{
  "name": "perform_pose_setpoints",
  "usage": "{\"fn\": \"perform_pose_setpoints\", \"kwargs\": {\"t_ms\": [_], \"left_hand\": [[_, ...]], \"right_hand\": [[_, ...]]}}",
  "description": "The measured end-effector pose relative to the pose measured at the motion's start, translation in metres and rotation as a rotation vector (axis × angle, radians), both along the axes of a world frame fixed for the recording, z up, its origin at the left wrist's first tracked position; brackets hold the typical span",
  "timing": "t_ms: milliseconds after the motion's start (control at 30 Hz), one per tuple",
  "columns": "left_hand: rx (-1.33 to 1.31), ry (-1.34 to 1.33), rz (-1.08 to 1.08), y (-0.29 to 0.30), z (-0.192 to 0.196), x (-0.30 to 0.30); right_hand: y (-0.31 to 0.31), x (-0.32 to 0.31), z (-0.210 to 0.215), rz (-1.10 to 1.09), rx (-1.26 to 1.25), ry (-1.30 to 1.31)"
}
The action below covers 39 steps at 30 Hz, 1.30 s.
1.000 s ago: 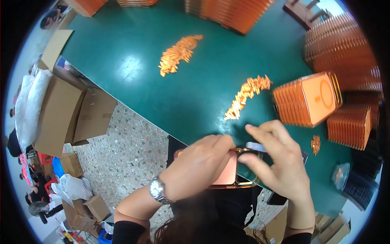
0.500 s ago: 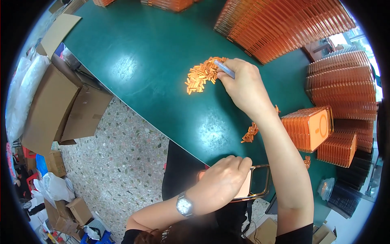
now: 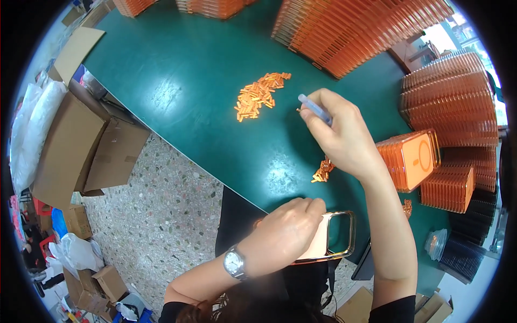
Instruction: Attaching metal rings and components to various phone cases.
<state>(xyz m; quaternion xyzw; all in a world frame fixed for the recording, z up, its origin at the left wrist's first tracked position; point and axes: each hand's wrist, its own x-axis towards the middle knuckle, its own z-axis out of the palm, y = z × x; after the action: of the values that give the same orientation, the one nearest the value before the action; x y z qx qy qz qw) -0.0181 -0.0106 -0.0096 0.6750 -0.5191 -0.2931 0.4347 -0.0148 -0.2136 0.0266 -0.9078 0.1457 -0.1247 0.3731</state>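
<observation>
My left hand (image 3: 288, 232), a watch on its wrist, is closed around a phone case (image 3: 351, 232) at the table's near edge. The case has a shiny orange-gold frame and a pale peach back, partly covered by my fingers. Above the green table my right hand (image 3: 344, 132) grips a translucent pale-blue pen-like stick (image 3: 316, 110) between thumb and fingers. A tiny orange bit shows at those fingertips, too small to make out well. Left of this hand lies a loose pile of small orange strips (image 3: 256, 98). A smaller heap of coppery pieces (image 3: 323, 170) sits below it.
Stacked orange phone cases (image 3: 417, 161) stand to the right, with long rows of clear-orange cases (image 3: 355, 35) at the back. Black cases (image 3: 460, 261) and a clear plastic bag (image 3: 434, 243) are at the lower right. Cardboard boxes (image 3: 75, 145) stand left of the table.
My right hand has drawn back from the orange pile, rightward and nearer to me, still gripping the stick. My left hand and the phone case have shifted only slightly.
</observation>
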Motion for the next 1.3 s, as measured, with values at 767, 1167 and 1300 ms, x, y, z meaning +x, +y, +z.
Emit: {"fn": "perform_pose_setpoints", "kwargs": {"t_ms": [767, 1167, 1300], "left_hand": [[0.194, 0.032, -0.002, -0.033, 0.026, -0.025], [0.223, -0.023, 0.022, -0.042, 0.022, -0.03], [0.225, -0.054, 0.019, -0.044, 0.02, -0.028]], "right_hand": [[0.012, -0.183, 0.0, 0.098, -0.141, -0.086], [0.014, -0.184, -0.021, 0.183, -0.418, -0.068], [0.017, -0.181, -0.017, 0.146, -0.433, -0.03]]}}
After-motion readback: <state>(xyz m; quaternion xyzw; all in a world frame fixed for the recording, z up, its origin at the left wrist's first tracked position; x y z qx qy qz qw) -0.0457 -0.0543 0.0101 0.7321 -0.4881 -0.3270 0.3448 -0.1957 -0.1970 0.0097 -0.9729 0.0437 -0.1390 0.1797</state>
